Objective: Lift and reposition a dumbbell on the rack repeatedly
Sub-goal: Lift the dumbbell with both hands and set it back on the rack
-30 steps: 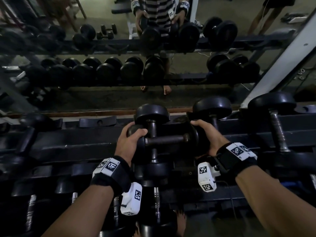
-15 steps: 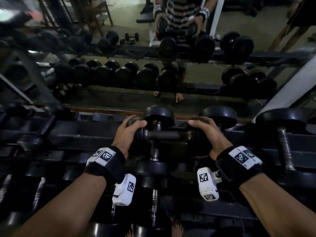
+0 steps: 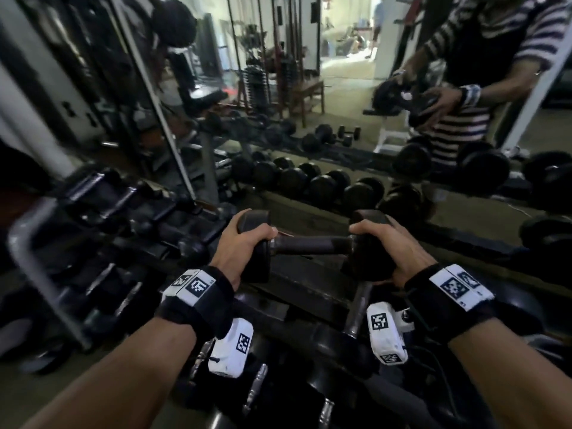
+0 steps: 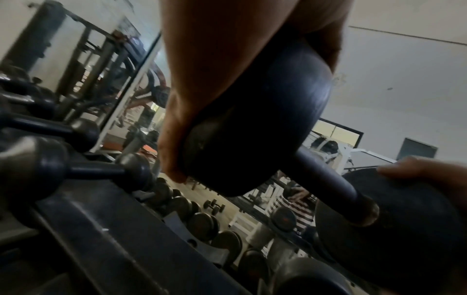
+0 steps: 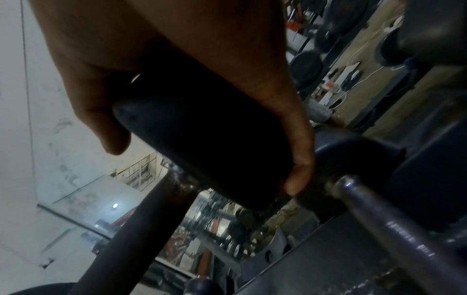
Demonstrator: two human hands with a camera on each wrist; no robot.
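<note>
- Since half a second ago the dumbbell [image 3: 312,243] has come up off the rack [image 3: 297,292] and the head view has swung left, so the mirror [image 3: 340,88] now fills the top of the picture.
- Head view: the dumbbell hangs level above the rack, its bar crosswise. The left hand [image 3: 241,246] wraps the left head, fingers over the top. The right hand [image 3: 393,246] wraps the right head the same way. Other dumbbells lie on the rack below and left of the held one. In the mirror, right of the held dumbbell, a person in a striped shirt [image 3: 483,41] holds a dumbbell.
- Left wrist view: the left hand [image 4: 215,79] has its fingers [image 4: 171,151] clamped round the near head of the dumbbell [image 4: 252,129]; the bar runs down right to the far head, where a fingertip of the right hand [image 4: 424,175] lies on top. The rack [image 4: 113,229] sits below left.
- Right wrist view: the right hand [image 5: 164,49] clasps a head of the dumbbell [image 5: 202,135], fingers [image 5: 298,159] curled down its far side, thumb on the near side. The rack [image 5: 328,259] lies below right.
</note>
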